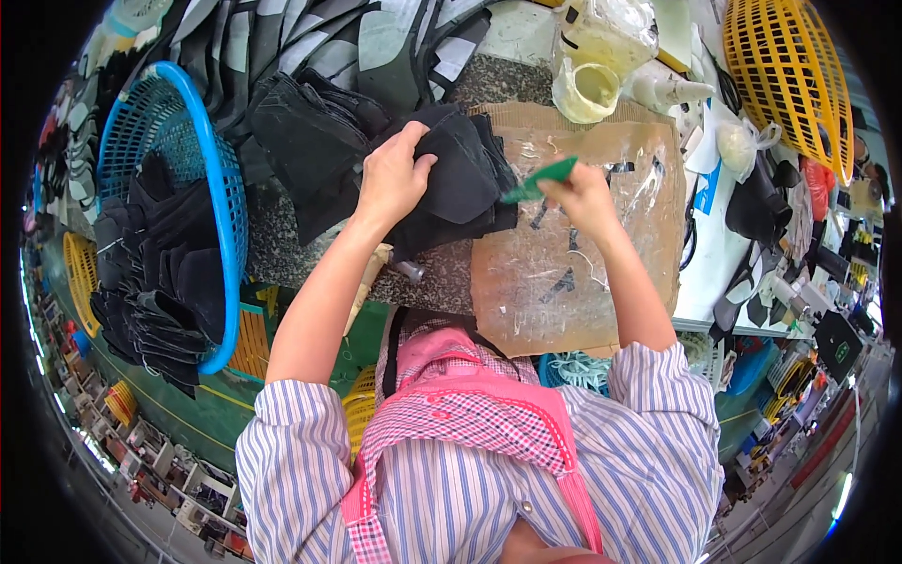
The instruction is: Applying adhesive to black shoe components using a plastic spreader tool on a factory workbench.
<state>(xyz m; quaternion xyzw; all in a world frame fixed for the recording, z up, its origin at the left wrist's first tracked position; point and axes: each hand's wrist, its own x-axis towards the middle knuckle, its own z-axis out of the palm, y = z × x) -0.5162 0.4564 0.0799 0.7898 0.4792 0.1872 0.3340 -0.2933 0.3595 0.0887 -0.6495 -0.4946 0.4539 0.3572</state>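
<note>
My left hand point(393, 180) is closed on the left part of a stack of black fabric pieces point(458, 179), thumb and forefinger curled at the cloth. Its other fingers are partly hidden. In my right hand point(584, 199) is a flat green scraper point(542, 180), slightly blurred, its tip near the right edge of the stack. Below the scraper lies a brown cardboard sheet point(526, 315) smeared with dried glue and dark marks. More black pieces point(305, 141) are piled left of my left hand.
On the left, a blue basket point(228, 244) holds black pieces. Beyond the cardboard stands a glue-crusted tub point(587, 89) beside a whitish nozzle-shaped bottle point(667, 91). A yellow basket point(789, 75) is at the far right. Grey and black cut pieces point(376, 47) cover the back.
</note>
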